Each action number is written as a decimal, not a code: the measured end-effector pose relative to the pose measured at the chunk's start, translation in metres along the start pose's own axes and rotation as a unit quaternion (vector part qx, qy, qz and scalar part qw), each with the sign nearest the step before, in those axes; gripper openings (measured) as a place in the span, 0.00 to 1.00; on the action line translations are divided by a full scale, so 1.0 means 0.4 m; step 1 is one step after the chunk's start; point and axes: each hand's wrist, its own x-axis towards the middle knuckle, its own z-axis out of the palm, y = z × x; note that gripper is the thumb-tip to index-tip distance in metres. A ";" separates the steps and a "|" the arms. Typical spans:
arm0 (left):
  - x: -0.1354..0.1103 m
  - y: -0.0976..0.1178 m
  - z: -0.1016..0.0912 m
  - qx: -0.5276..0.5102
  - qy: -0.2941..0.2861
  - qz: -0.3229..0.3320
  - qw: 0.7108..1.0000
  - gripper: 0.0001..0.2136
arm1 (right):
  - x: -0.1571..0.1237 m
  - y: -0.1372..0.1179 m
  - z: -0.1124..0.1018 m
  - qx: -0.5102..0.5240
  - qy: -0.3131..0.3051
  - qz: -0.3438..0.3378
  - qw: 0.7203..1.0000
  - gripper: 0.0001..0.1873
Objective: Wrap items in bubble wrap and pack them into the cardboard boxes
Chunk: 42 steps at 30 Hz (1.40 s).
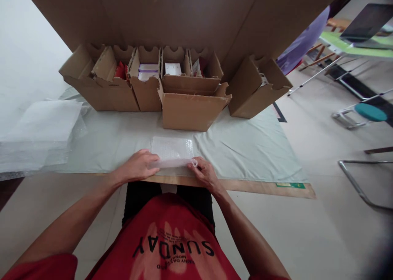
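The left hand (143,164) and right hand (204,172) grip opposite ends of the bubble wrap (172,150) along its rolled near edge, above the worktop (251,149).

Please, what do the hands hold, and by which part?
The left hand and right hand hold bubble wrap by opposite ends of its rolled near edge.

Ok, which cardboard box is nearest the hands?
The front box, just beyond the bubble wrap held by the left hand and right hand; the back row and right-end box stand farther off.
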 end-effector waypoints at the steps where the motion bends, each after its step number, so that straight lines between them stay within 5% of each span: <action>1: -0.007 -0.013 -0.009 -0.032 0.004 -0.020 0.999 0.09 | 0.001 0.001 0.001 0.000 0.005 0.012 1.000 0.17; 4: -0.025 -0.044 -0.009 -0.122 0.022 -0.063 0.990 0.14 | -0.001 -0.001 -0.004 0.001 0.007 0.012 1.000 0.18; 10: -0.032 -0.050 0.055 -0.203 0.110 -0.130 0.964 0.14 | 0.003 0.001 -0.017 -0.024 -0.019 -0.095 0.995 0.10; 16: -0.014 -0.043 0.087 -0.261 0.167 -0.175 0.935 0.13 | 0.013 0.003 -0.006 -0.054 0.025 0.051 0.997 0.14; 23: 0.044 -0.029 0.108 -0.195 0.247 -0.217 0.924 0.11 | 0.021 -0.017 0.021 -0.072 0.116 0.106 0.985 0.19; 29: 0.069 -0.026 0.119 -0.085 0.235 -0.262 0.932 0.09 | 0.032 -0.015 0.043 -0.189 0.153 0.071 0.967 0.15; 35: 0.070 -0.013 0.138 0.050 0.211 -0.311 0.925 0.14 | 0.051 -0.011 0.053 -0.282 0.122 0.113 0.945 0.14; 38: 0.065 -0.014 0.142 0.076 0.221 -0.299 0.925 0.16 | 0.056 -0.009 0.052 -0.268 0.129 0.139 0.945 0.11; 42: 0.059 0.010 0.142 0.111 0.307 -0.213 0.921 0.18 | 0.057 -0.007 0.051 -0.230 0.118 0.160 0.953 0.20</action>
